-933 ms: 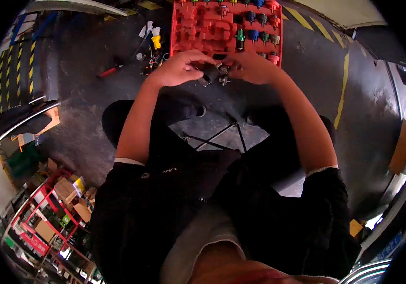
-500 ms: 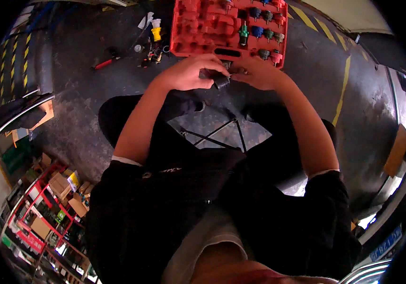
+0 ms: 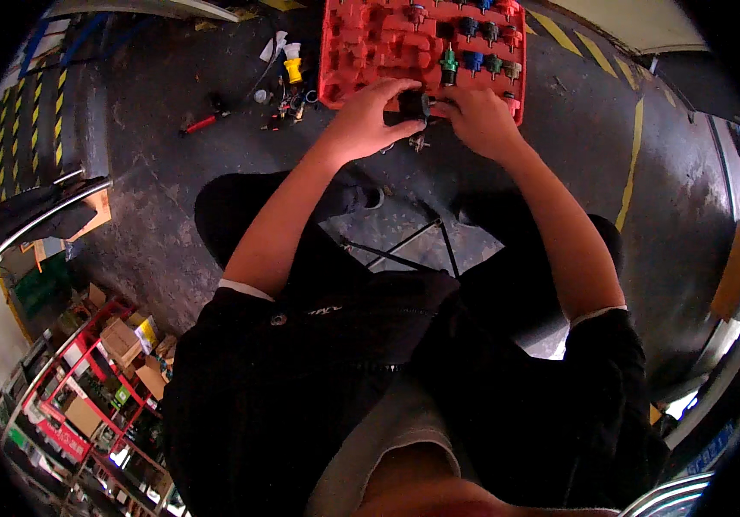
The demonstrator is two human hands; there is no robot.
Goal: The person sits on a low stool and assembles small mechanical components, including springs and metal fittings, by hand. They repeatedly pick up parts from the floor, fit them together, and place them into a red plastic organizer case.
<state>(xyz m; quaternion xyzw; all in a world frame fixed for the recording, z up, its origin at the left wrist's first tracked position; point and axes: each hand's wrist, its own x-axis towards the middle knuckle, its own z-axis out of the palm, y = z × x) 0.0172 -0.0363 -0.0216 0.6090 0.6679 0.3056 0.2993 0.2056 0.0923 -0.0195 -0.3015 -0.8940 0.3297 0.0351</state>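
Near the front edge of a red moulded case [image 3: 361, 67], my left hand [image 3: 365, 122] grips a black cylindrical part [image 3: 411, 105] between thumb and fingers. From the other side my right hand [image 3: 483, 122] is closed, its fingertips pinched at the part's right end. Whatever small piece those fingertips may cover is hidden. Just below the black part a small metal fitting [image 3: 419, 143] shows; I cannot tell if it lies on the floor. Several coloured adapters, among them a green one [image 3: 448, 67], stand in the case's right side, while many recesses on its left hold nothing.
Left of the case lie a yellow-and-white piece [image 3: 293, 69], several small metal fittings [image 3: 288, 110] and a red-handled tool [image 3: 200, 126]. A thin black metal frame [image 3: 396, 250] stands between my legs. Farther left are a chrome-railed black seat [image 3: 42, 211] and a red rack with cardboard boxes [image 3: 120, 340].
The black part has turned and come up between my hands, and more of it shows. My left fingers have spread wider around it. The metal fitting beneath has come into sight.
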